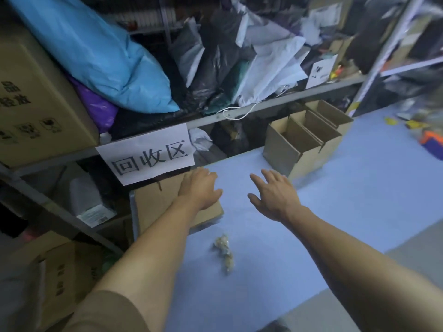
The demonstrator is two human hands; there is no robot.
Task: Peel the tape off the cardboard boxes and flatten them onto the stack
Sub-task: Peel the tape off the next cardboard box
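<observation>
A flattened cardboard box (155,202) lies at the blue tabletop's (335,200) left edge under the left hand (200,188), fingers straight; the right hand (273,195) hovers spread, holding nothing, near open boxes (304,144) and crumpled tape (225,252)

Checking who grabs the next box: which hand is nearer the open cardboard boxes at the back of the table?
Right. The right hand hovers open just short of the open cardboard boxes; the left hand rests on the flattened cardboard, farther away.
</observation>
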